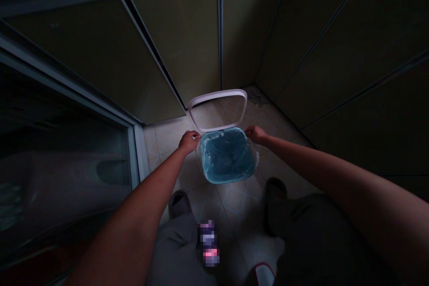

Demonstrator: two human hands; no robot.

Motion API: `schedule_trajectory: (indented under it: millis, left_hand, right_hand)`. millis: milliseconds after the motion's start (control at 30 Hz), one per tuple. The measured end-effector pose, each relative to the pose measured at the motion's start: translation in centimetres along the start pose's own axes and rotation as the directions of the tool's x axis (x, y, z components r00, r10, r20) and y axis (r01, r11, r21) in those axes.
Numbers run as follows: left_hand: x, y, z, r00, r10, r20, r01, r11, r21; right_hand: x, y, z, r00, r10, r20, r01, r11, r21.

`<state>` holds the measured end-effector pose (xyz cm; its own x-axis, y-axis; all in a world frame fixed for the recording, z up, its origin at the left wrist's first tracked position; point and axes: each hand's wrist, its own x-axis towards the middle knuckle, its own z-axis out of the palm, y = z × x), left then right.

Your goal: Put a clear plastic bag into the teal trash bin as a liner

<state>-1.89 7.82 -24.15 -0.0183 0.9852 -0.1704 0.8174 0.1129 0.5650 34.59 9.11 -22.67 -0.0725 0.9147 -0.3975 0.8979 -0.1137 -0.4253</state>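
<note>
A blue-green trash bin (204, 161) stands on the floor in front of me, lined with a clear plastic bin bag (256, 160) whose edge hangs over the rim. Its pale rim ring (217, 94) is tipped up at the back. At the rear left corner, my left hand (189, 141) is closed, with thumb and fingers pinching the bag's edge. My right hand (256, 135) is closed on the bag at the opposite rear corner, its fingertips partly hidden by the rim. The bin's inside is dark.
Panelled cabinets (181, 31) rise behind and to the right. A glass panel with a metal frame (136, 156) borders the left. My slippered feet (180, 203) flank the bin on the tiled floor (231, 205). A blurred-out object (208, 241) and a red-edged white item (264, 273) lie nearer.
</note>
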Motion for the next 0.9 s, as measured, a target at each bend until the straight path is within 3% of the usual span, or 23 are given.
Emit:
schedule_trajectory:
  millis: [267, 467, 900]
  left_hand:
    - [1.9, 0.3, 1.2, 0.997, -0.004, 0.078, 0.019, 0.982, -0.185]
    - [2.3, -0.3, 1.0, 0.989, -0.014, 0.144, 0.053, 0.961, -0.27]
    - [2.2, -0.5, 2.0, 0.979, -0.193, 0.07, 0.206, 0.915, -0.346]
  right_hand:
    - [0.5, -0.1, -0.1, 1.0, -0.02, -0.001, 0.02, 1.0, 0.002]
    - [1.3, 0.5, 0.3, 0.998, -0.037, -0.057, 0.042, 0.996, 0.084]
    - [2.4, 0.9, 2.0, 0.999, 0.037, -0.035, -0.031, 0.987, 0.16]
